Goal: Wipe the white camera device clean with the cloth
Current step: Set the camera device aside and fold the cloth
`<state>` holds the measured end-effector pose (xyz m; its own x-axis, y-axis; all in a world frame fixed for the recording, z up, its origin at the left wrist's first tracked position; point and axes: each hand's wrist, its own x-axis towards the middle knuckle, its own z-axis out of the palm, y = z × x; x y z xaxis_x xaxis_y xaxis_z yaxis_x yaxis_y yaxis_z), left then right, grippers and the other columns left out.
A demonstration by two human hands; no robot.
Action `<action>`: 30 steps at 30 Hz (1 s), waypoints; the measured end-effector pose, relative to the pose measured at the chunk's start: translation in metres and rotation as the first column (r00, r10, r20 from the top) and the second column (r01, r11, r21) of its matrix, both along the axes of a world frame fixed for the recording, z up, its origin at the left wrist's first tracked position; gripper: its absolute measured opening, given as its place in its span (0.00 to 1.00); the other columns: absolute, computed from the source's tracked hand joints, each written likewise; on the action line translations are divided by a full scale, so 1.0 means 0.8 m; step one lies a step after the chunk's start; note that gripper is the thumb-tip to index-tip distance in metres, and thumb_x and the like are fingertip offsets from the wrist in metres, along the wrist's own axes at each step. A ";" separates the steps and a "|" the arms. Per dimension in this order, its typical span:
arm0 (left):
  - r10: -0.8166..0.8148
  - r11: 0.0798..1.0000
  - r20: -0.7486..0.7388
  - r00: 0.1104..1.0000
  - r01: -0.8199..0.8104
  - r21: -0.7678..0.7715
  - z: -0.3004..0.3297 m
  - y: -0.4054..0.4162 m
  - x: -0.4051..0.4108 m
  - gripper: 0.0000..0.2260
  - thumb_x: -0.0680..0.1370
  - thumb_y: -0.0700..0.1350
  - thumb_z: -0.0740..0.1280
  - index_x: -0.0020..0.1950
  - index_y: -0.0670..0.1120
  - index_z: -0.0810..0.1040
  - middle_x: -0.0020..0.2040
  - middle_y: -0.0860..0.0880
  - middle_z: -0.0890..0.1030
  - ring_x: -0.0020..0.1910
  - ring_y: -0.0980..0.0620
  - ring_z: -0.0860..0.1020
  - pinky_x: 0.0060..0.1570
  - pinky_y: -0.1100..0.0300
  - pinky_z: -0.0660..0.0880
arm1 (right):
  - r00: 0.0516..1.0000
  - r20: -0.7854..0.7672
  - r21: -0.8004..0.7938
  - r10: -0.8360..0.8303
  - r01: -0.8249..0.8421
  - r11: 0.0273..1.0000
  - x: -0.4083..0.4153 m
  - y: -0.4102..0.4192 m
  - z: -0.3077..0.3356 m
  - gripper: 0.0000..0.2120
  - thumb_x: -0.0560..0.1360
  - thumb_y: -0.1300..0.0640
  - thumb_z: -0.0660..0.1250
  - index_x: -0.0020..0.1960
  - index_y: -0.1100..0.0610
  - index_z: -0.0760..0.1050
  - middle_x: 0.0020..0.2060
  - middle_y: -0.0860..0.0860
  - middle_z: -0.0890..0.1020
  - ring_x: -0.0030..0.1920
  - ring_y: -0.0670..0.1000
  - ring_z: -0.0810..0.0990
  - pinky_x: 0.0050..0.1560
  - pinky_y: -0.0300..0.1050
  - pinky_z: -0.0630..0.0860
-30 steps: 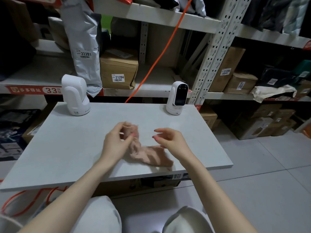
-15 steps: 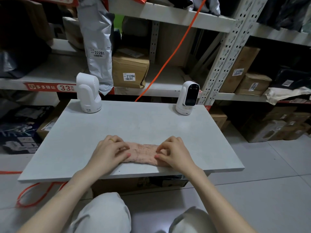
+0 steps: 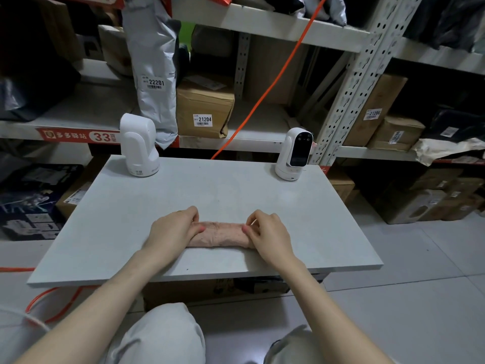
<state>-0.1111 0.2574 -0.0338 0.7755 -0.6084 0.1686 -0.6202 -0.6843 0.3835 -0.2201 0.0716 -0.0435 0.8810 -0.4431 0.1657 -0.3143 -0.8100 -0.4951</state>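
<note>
Pink cloth (image 3: 219,233) lying folded into a long strip near the front edge of the grey surface (image 3: 236,190). Left hand (image 3: 172,229) gripping the strip's left end, fingers (image 3: 193,214) curled over the far edge, thumb pressed on top. Right hand (image 3: 267,232) gripping the right end the same way, fingers (image 3: 253,218) bent and pinching the cloth's edge. Both forearms reaching in from the bottom of the view, knees in pale trousers below.

Two white cameras at the back of the surface, well apart from the cloth and from each other. Left camera (image 3: 139,147) at the back-left corner, plain white side turned this way. Right camera (image 3: 295,155) at the back-right corner, dark glossy face toward the right front. Neither touched by a hand.

Behind the surface, metal shelving (image 3: 349,82) loaded with parcels: grey mailer bag (image 3: 153,61) labelled 22201 standing just behind the left camera, cardboard box (image 3: 204,109) labelled 21204 beside it. Orange cable (image 3: 265,90) running diagonally down from the upper shelf to behind the surface's back edge. More boxes on the floor at right.
</note>
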 end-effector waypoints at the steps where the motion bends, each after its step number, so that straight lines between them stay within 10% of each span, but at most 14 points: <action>1: 0.015 1.000 0.006 1.000 -0.015 -0.002 -0.002 -0.002 -0.001 0.11 0.79 0.56 0.62 0.50 0.48 0.71 0.45 0.51 0.76 0.46 0.49 0.73 0.37 0.57 0.63 | 1.000 -0.004 -0.081 -0.020 0.020 0.997 0.001 0.005 -0.003 0.07 0.78 0.52 0.67 0.51 0.55 0.76 0.45 0.52 0.79 0.53 0.54 0.72 0.46 0.48 0.69; 5: 0.065 0.994 0.027 0.998 -0.067 0.086 -0.007 0.000 0.002 0.20 0.78 0.58 0.62 0.61 0.45 0.74 0.57 0.45 0.76 0.60 0.45 0.70 0.48 0.54 0.69 | 0.991 0.122 -0.343 -0.051 0.091 0.935 0.002 0.015 -0.012 0.12 0.61 0.61 0.80 0.39 0.57 0.78 0.37 0.53 0.78 0.40 0.58 0.76 0.34 0.48 0.70; 8: 0.086 0.988 0.003 0.996 -0.086 0.130 -0.008 0.002 0.007 0.20 0.78 0.59 0.62 0.57 0.43 0.77 0.55 0.44 0.76 0.59 0.45 0.70 0.52 0.55 0.68 | 0.964 0.220 -0.398 0.150 -0.052 0.916 0.003 0.026 -0.013 0.03 0.69 0.61 0.67 0.41 0.57 0.80 0.37 0.52 0.78 0.38 0.56 0.77 0.28 0.46 0.73; 14: 0.075 0.991 -0.080 0.994 -0.066 0.115 0.008 -0.003 0.007 0.14 0.78 0.57 0.64 0.46 0.46 0.73 0.42 0.51 0.71 0.49 0.47 0.73 0.40 0.57 0.65 | 0.955 0.044 -0.391 0.293 -0.253 0.885 -0.006 0.037 -0.026 0.16 0.69 0.58 0.56 0.42 0.49 0.83 0.38 0.48 0.79 0.39 0.55 0.78 0.32 0.44 0.66; 20: 0.029 0.981 -0.464 0.885 -0.114 -0.156 0.055 -0.046 0.011 0.08 0.74 0.48 0.71 0.44 0.45 0.75 0.36 0.49 0.77 0.36 0.50 0.75 0.35 0.59 0.68 | 0.984 0.177 0.298 0.028 -0.080 0.951 -0.014 0.016 0.018 0.16 0.80 0.64 0.58 0.63 0.54 0.78 0.50 0.47 0.84 0.54 0.47 0.76 0.54 0.40 0.71; 24: -0.142 0.940 -0.698 0.702 -0.126 -0.318 0.073 -0.082 -0.010 0.05 0.76 0.41 0.68 0.50 0.42 0.77 0.38 0.45 0.80 0.34 0.51 0.77 0.32 0.63 0.74 | 0.979 0.121 0.820 -0.161 -0.007 0.572 -0.015 0.003 0.046 0.13 0.83 0.51 0.57 0.57 0.56 0.77 0.45 0.52 0.85 0.39 0.45 0.82 0.41 0.39 0.78; 26: -0.205 0.931 -0.767 0.608 -0.122 -0.345 0.073 -0.096 -0.024 0.07 0.78 0.38 0.65 0.55 0.39 0.76 0.41 0.43 0.81 0.34 0.51 0.80 0.30 0.65 0.77 | 0.990 0.043 0.883 -0.133 0.024 0.469 -0.020 -0.005 0.051 0.16 0.81 0.43 0.57 0.51 0.53 0.78 0.42 0.50 0.85 0.37 0.48 0.85 0.39 0.42 0.80; 30: -0.277 0.904 -0.807 0.522 -0.142 -0.402 0.070 -0.108 -0.039 0.10 0.82 0.35 0.56 0.60 0.36 0.73 0.42 0.41 0.81 0.33 0.55 0.83 0.31 0.66 0.79 | 0.989 0.031 0.830 -0.148 0.057 0.555 -0.023 -0.012 0.029 0.18 0.76 0.46 0.68 0.52 0.62 0.80 0.43 0.53 0.83 0.44 0.52 0.83 0.44 0.47 0.80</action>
